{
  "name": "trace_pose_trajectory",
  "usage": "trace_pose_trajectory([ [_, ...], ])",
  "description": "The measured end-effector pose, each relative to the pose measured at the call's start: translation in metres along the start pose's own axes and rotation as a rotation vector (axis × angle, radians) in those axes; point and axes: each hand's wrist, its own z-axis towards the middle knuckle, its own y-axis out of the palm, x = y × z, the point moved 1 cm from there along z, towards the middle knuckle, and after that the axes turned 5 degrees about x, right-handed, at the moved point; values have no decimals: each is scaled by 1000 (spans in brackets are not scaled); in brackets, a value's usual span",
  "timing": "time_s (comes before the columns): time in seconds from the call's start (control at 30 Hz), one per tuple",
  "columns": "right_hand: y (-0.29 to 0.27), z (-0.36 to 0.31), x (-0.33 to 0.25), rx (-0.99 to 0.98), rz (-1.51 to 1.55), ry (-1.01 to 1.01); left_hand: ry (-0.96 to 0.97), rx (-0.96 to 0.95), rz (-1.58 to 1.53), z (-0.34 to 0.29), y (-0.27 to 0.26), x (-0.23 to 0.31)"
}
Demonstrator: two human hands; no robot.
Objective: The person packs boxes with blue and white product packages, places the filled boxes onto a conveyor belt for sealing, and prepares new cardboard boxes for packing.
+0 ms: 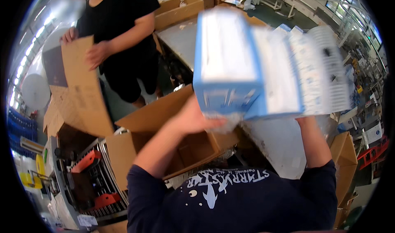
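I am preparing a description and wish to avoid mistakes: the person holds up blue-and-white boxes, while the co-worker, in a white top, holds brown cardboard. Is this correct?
Not entirely: in the head view, the top of the co-worker is black, not white. So: the person holds up blue-and-white boxes, while the co-worker, in a black top, holds brown cardboard.
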Motion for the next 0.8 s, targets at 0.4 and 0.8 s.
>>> trace_pose_trajectory([
  [0.4,129,-90,120,-891,-1336,318,-669,-432,788,-165,-177,-3],
  [0.8,111,-96,171,-1086,-1658,-48,-600,-23,1239,-256,-138,-194],
])
